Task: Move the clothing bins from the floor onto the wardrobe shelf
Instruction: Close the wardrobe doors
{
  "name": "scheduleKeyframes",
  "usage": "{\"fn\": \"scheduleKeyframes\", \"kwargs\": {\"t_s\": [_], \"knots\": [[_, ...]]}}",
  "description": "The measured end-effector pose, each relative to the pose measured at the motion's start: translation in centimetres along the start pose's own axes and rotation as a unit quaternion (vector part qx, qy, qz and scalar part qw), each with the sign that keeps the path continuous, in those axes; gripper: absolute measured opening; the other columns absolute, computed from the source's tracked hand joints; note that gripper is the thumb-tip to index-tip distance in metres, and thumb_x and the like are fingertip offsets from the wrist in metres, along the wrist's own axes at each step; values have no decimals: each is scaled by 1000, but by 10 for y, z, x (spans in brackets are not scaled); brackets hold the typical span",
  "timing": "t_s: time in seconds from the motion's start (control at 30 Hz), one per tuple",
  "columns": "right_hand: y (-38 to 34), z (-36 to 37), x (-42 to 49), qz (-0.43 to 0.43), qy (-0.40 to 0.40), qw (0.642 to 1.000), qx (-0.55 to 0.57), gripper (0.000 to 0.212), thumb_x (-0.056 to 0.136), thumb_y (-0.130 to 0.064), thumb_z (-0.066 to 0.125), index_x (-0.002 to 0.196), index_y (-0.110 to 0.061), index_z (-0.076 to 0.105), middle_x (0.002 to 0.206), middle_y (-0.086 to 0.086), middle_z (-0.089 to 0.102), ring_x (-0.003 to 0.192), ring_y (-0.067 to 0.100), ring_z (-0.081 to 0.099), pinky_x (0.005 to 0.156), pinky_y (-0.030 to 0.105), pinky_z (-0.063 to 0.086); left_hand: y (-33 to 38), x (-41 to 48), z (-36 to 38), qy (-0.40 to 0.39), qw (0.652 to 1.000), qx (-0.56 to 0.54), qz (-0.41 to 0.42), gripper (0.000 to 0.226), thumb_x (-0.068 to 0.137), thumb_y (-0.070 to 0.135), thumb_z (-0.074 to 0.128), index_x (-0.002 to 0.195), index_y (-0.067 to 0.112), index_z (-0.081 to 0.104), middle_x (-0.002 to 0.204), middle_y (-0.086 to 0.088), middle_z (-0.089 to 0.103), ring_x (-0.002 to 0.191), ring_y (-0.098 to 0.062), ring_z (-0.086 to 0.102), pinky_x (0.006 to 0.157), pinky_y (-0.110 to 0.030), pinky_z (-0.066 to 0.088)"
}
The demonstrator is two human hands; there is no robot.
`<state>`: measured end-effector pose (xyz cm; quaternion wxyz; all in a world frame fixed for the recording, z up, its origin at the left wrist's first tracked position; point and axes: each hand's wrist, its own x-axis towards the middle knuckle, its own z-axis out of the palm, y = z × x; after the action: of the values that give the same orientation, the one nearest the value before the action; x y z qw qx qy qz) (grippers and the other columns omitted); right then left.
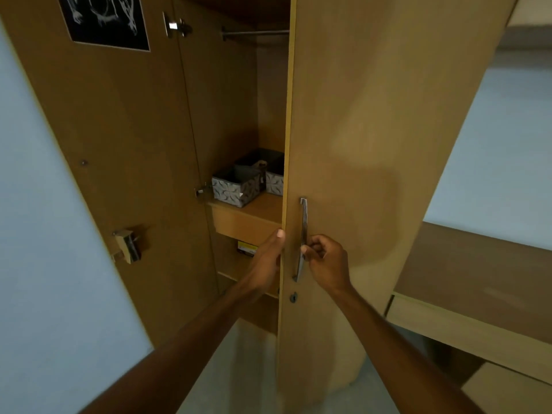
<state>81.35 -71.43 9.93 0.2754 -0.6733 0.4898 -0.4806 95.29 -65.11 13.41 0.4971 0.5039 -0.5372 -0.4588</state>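
Pale blue walls (44, 234) are flanking a tall wooden wardrobe (125, 144), whose right door (373, 144) is being held partly ajar. Patterned grey clothing bins (236, 186) are being kept side by side on the wardrobe shelf (263, 209) inside. The door's edge is being gripped by the left hand (267, 261), while the metal handle (302, 240) is being pinched closed by the right hand (327, 262).
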Motion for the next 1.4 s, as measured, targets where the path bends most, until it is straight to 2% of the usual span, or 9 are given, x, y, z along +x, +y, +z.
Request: {"fn": "scheduleKeyframes", "kwargs": {"t_s": [0.17, 0.37, 0.47, 0.6, 0.87, 1.03, 1.13, 1.3, 1.4], "knots": [[5, 35, 40, 0, 20, 1000, -8, 6, 86, -20, 71, 86, -18, 65, 68, -11, 59, 61, 2, 54, 58, 13, 42, -10, 53, -33, -5, 1000, 13, -15, 67, 95, 64, 22, 147, 26, 38, 151, 4, 42, 137, -11, 39, 112, -48, 34], [15, 64, 87, -9, 25, 999, -26, 9, 86, -22, 69, 81, -18, 64, 65, -10, 60, 60, 6, 56, 57, 23, 47, -24, 113, -53, -7, 1000, -7, -13, 100, 71, 91, 31, 146, 26, 39, 153, 4, 39, 141, -11, 33, 115, -53, 29], [23, 76, 113, -15, 30, 999, -30, 7, 86, -23, 68, 81, -19, 65, 65, -8, 62, 60, 7, 58, 61, 31, 51, -35, 147, -60, -1, 999, -21, -25, 97, 72, 90, 32, 146, 28, 39, 153, 5, 40, 141, -10, 34, 114, -54, 31], [34, 90, 146, -18, 39, 999, -31, 8, 87, -19, 67, 79, -19, 64, 63, -8, 61, 57, 5, 55, 61, 32, 50, -33, 186, -68, 4, 999, -29, -42, 82, 84, 79, 26, 148, 30, 34, 154, 4, 37, 140, -16, 36, 109, -52, 37], [57, 105, 210, -27, 52, 997, -49, 9, 86, -18, 66, 78, -18, 62, 65, -2, 63, 60, 18, 61, 60, 42, 54, -23, 252, -75, -18, 998, -42, -31, 55, 98, 58, 18, 130, 33, 54, 126, 13, 57, 114, -3, 52, 73, -28, 45], [67, 111, 238, -17, 71, 995, -75, 12, 85, -20, 66, 75, -17, 60, 62, 1, 63, 59, 21, 60, 59, 42, 52, -21, 283, -76, -33, 998, -48, -34, 44, 101, 54, 14, 106, 46, 58, 109, 24, 59, 102, 8, 52, 85, -38, 43], [70, 113, 250, -4, 78, 993, -92, 15, 84, -23, 66, 72, -17, 59, 60, 1, 62, 58, 21, 59, 58, 39, 50, -21, 298, -75, -43, 997, -54, -37, 43, 103, 50, 15, 106, 43, 58, 106, 24, 58, 99, 9, 51, 92, -39, 37], [71, 114, 263, 0, 93, 988, -123, 17, 85, -23, 67, 70, -19, 60, 58, -2, 62, 54, 16, 56, 56, 31, 45, -23, 319, -75, -58, 995, -60, -46, 42, 103, 49, 19, 105, 40, 60, 103, 23, 60, 97, 8, 52, 77, -28, 42], [72, 113, 269, -2, 96, 986, -134, 17, 85, -23, 68, 71, -16, 60, 57, -1, 61, 52, 16, 56, 54, 30, 44, -26, 328, -75, -55, 995, -66, -42, 39, 104, 41, 22, 114, 33, 59, 105, 20, 60, 98, 6, 53, 85, -31, 43]]}}
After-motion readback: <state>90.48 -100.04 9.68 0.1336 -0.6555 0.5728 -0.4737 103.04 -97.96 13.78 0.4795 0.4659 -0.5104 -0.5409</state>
